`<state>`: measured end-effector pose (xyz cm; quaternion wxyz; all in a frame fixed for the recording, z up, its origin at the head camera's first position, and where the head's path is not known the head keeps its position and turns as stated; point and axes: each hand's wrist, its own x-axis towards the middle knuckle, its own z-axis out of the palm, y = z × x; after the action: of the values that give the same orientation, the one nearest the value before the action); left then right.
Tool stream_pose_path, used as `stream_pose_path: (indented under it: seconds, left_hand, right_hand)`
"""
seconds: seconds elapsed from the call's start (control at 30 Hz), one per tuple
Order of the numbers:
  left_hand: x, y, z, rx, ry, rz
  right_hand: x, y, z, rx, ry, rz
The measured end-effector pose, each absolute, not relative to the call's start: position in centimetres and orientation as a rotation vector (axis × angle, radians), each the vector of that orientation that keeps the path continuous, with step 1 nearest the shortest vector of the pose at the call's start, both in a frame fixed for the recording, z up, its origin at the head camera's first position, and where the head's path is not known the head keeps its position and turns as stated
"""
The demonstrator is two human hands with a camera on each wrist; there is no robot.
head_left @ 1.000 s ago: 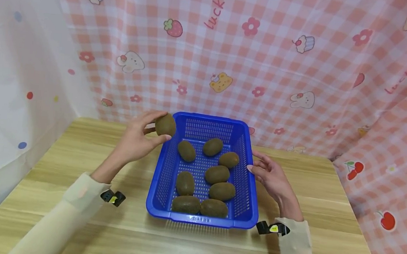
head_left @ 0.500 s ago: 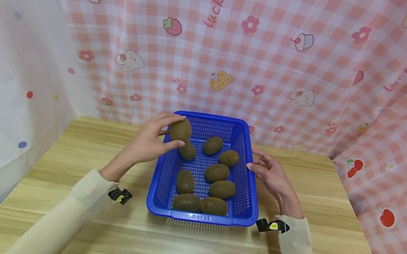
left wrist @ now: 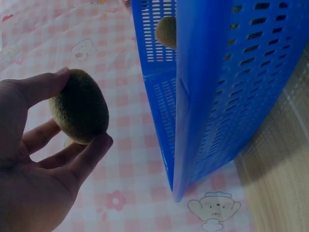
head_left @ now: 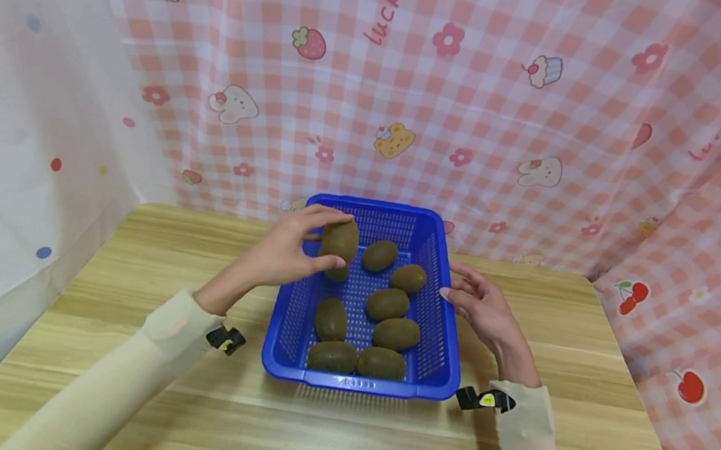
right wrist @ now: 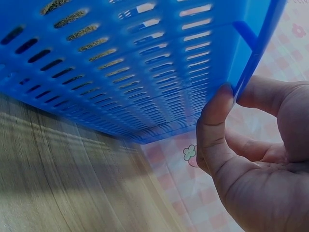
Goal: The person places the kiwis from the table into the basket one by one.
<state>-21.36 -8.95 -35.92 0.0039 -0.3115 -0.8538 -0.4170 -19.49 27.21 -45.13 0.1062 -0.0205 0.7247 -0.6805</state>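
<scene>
My left hand (head_left: 284, 252) pinches a brown kiwi (head_left: 341, 237) between thumb and fingers, above the back left part of a blue plastic basket (head_left: 359, 383). In the left wrist view this kiwi (left wrist: 82, 108) stands apart from the basket wall (left wrist: 198, 101). On the basket floor lie several more kiwis, among them one at the front left (head_left: 332, 358); another kiwi (head_left: 337, 273) is partly hidden beneath the held one. My right hand (head_left: 486, 315) grips the basket's right rim, thumb on one side and fingers on the other, which the right wrist view shows at the rim (right wrist: 248, 72).
The basket rests on a wood-grain table (head_left: 209, 412). Behind it hangs a pink checked cloth (head_left: 345, 109) close to the basket's back edge. A white cloth (head_left: 44, 83) hangs on the left, and the checked cloth continues on the right.
My left hand has carried the kiwi rightward, from outside the basket's left rim to over its inside. The right hand has stayed at the right rim.
</scene>
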Motion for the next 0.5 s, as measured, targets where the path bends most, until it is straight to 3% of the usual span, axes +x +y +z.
stream_pose_path:
  seconds: [0.5]
  left_hand:
    - [-21.23,-9.60,-36.62,-0.950,-2.754,-1.276]
  right_hand:
    - [-19.69,26.55,-44.71,-0.054,2.163,-1.958]
